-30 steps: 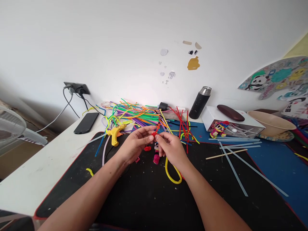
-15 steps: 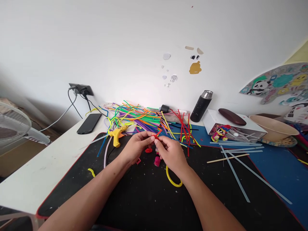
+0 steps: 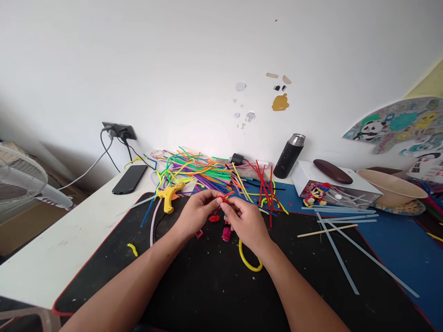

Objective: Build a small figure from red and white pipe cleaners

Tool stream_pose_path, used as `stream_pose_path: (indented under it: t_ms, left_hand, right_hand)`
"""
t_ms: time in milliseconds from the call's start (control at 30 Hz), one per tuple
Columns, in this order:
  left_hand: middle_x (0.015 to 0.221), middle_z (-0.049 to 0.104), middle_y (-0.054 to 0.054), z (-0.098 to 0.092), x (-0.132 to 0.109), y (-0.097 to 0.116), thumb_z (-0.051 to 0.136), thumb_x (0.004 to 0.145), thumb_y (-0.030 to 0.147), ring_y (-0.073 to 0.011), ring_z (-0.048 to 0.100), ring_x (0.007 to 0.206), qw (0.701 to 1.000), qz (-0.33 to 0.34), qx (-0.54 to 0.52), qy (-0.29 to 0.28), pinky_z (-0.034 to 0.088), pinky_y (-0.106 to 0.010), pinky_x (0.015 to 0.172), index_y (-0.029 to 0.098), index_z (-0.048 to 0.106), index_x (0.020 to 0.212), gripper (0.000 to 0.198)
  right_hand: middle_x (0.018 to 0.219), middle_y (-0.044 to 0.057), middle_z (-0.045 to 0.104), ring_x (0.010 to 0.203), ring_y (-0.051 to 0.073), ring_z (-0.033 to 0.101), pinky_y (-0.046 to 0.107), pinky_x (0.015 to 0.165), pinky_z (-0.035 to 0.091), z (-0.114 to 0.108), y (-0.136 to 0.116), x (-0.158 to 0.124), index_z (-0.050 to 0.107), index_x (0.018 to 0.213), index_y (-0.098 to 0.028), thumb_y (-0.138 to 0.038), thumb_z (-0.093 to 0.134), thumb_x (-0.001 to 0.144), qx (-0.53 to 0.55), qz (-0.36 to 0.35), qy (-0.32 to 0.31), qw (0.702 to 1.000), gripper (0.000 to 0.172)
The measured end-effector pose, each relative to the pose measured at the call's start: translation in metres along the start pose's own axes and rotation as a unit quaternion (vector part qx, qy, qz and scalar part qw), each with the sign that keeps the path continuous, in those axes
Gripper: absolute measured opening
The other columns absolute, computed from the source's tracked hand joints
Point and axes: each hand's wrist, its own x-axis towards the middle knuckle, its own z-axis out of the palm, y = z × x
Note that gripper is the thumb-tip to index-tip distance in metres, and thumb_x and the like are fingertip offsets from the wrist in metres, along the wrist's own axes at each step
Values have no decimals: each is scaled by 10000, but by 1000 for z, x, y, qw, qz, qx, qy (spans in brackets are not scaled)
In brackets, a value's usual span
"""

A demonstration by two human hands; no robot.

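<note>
My left hand [image 3: 195, 213] and my right hand [image 3: 245, 222] meet over a black mat [image 3: 194, 286], fingertips pinched together on a short red pipe cleaner [image 3: 224, 197]. Just below the fingers lie a small red piece [image 3: 214, 218] and a small pink figure [image 3: 226, 234]. A yellow pipe cleaner loop [image 3: 249, 260] lies under my right wrist. A pile of coloured pipe cleaners [image 3: 199, 170] spreads behind the hands.
A yellow glue gun [image 3: 170, 196] lies left of the hands, a black phone [image 3: 129, 179] farther left. A black flask [image 3: 288, 156], white box [image 3: 337, 186], bowl [image 3: 391, 183] and clear glue sticks [image 3: 341, 240] sit to the right. A fan [image 3: 20, 182] stands at far left.
Both hands stay pinched on the red pipe cleaner and have worked it slightly. The view has tilted up a little, so everything sits lower in the picture.
</note>
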Motion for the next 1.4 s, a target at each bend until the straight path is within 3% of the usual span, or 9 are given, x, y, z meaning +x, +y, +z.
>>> stream_pose_path:
  t_ms: [167, 433, 600, 867, 1200, 1400]
  left_hand:
    - [712, 615, 6, 6, -1, -4, 821, 776, 553, -114, 518, 599, 1000, -18, -13, -15, 422, -245, 585, 147, 696, 882, 437]
    - [644, 600, 8, 3, 0, -10, 850, 741, 549, -107, 507, 555, 999, -29, -21, -8, 403, -241, 556, 135, 708, 839, 449]
    - [643, 607, 4, 4, 1, -13, 867, 725, 530, -103, 498, 555, 999, -34, -28, -2, 396, -236, 548, 135, 724, 818, 431]
    - [700, 633, 2, 11, -1, -8, 867, 754, 484, -98, 520, 586, 997, -11, -72, 29, 431, -226, 562, 139, 729, 851, 384]
    - [660, 616, 6, 5, 3, -15, 907, 699, 482, -100, 508, 564, 996, -45, -74, 7, 399, -237, 555, 129, 751, 852, 415]
    - [709, 652, -15, -2, 5, -6, 928, 677, 480, -102, 534, 635, 993, -41, -107, 13, 431, -226, 635, 128, 736, 771, 412]
  right_hand:
    - [692, 11, 694, 499, 145, 621, 247, 520, 442, -2, -3, 0, 718, 854, -213, -501, 536, 1025, -38, -22, 8, 999, 381]
    - [497, -21, 578, 463, 152, 572, 257, 541, 418, -3, -3, 1, 727, 761, -213, -503, 516, 1039, -55, -29, -4, 998, 453]
    - [491, -19, 574, 481, 157, 597, 250, 558, 425, -1, -1, 2, 701, 731, -212, -545, 514, 1032, -45, -20, -2, 999, 486]
    - [599, -26, 608, 458, 138, 579, 233, 489, 448, -1, 1, 4, 681, 911, -206, -522, 541, 1009, 98, 37, -23, 994, 359]
    - [619, 11, 647, 505, 151, 611, 238, 509, 421, -1, 0, 1, 670, 767, -205, -460, 515, 1023, -52, -25, 15, 998, 394]
    - [615, -11, 622, 475, 135, 591, 229, 495, 445, -3, 0, 2, 699, 861, -209, -495, 561, 997, 62, 12, -8, 998, 346]
